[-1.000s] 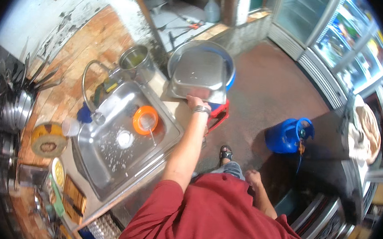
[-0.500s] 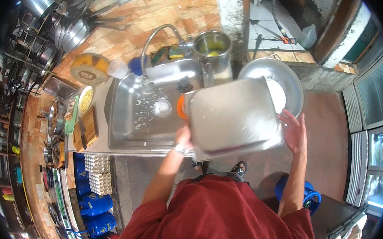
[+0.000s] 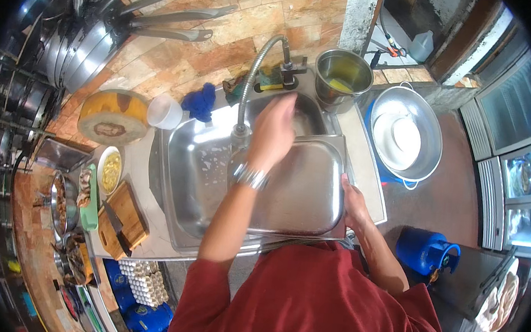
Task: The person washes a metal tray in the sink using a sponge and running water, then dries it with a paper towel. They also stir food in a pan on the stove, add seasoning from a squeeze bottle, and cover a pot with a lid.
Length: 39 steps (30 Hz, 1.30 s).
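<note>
A rectangular stainless steel pan (image 3: 304,191) lies over the right part of the sink (image 3: 178,209). My right hand (image 3: 354,204) grips its right edge, with the thumb at the rim and the other fingers hidden. Above the sink, my left hand (image 3: 273,132) reaches forward past the pan toward the faucet handle (image 3: 294,68). Its fingers are smeared by motion, so touch with the handle cannot be made out. Beside this hand the flexible faucet spout (image 3: 255,78) arches down over the sink. White suds show in the basin.
Behind the sink stand a steel pot (image 3: 344,78), a blue cloth (image 3: 200,101) and a white cup (image 3: 165,111). A cut squash (image 3: 114,117), a yellow-filled bowl (image 3: 110,169) and a knife on a cutting board (image 3: 134,215) sit left. Right is a large metal basin (image 3: 426,150) holding white dishes.
The pan has come down from above the counter onto the sink's right side. My left hand has left it and moved forward to the faucet; the view has shifted closer.
</note>
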{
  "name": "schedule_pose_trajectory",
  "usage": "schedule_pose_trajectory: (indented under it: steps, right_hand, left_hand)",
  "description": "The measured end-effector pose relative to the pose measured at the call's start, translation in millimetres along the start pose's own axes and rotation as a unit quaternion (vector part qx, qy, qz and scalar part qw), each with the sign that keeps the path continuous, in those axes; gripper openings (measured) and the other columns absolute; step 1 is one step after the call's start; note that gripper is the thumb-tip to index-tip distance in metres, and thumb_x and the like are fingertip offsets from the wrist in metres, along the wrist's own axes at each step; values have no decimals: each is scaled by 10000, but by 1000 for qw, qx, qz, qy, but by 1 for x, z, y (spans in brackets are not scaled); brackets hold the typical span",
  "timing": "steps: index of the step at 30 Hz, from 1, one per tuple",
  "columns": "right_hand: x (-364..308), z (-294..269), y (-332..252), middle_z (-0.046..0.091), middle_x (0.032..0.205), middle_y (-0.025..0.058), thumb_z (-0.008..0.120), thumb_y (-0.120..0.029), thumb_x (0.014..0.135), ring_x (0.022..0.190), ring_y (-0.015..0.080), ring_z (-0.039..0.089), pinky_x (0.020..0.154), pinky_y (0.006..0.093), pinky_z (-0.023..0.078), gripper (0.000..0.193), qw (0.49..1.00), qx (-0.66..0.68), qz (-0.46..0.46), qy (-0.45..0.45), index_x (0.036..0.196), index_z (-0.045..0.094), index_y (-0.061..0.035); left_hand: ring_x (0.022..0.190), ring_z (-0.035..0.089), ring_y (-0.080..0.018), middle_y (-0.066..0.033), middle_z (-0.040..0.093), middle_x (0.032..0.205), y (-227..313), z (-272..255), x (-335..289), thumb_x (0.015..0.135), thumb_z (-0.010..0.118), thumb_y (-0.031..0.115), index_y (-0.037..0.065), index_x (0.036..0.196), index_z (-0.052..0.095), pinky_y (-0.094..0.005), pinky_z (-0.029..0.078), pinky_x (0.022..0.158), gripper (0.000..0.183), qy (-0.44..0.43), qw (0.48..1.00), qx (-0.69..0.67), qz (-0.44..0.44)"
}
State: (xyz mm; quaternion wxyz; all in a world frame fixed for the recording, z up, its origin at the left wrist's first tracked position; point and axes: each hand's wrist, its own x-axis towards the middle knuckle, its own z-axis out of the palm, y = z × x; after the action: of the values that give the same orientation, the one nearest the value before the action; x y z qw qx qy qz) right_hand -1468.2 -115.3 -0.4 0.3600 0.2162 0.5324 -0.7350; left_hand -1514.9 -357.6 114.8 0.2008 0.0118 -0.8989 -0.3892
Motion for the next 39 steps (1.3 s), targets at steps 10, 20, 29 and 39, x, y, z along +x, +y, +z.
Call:
schedule_pose_trajectory:
  steps: [10,20,29,39]
  right_hand:
    - [50,45,51,606,1118,171,435,-367,992,939,264,605,841,413,490,476,997,-9,-34,65,1174,528,62]
    - [59,107,9,569,1179,191,420,-376,998,1048,301,574,876,438,480,522,997,8,-17,74,1252,477,76]
    - [40,73,20,563,1162,195,409,-361,1004,1035,263,555,919,407,441,506,998,-17,-31,43,1234,479,84]
    - [37,38,-7,564,1207,193,390,-370,1005,1077,281,576,948,421,461,520,998,2,-40,55,1306,439,51]
  left_hand:
    - [1022,583,-409,-277,617,1064,-82,90,132,745,493,80,-32,1016,644,-440,454,931,330,-176,979,100,-35]
    - [1337,363,-342,-203,416,1411,-48,-16,-160,918,491,193,-6,1334,462,-443,312,1097,463,-131,988,2,79]
    - [1395,252,-342,-200,305,1486,-204,-1,-112,970,422,413,41,1416,370,-465,172,1149,583,-30,988,124,-83]
    - [1061,563,-150,-101,608,1211,-289,-6,-168,963,463,469,1,1274,549,-283,445,895,568,-6,764,-467,-445]
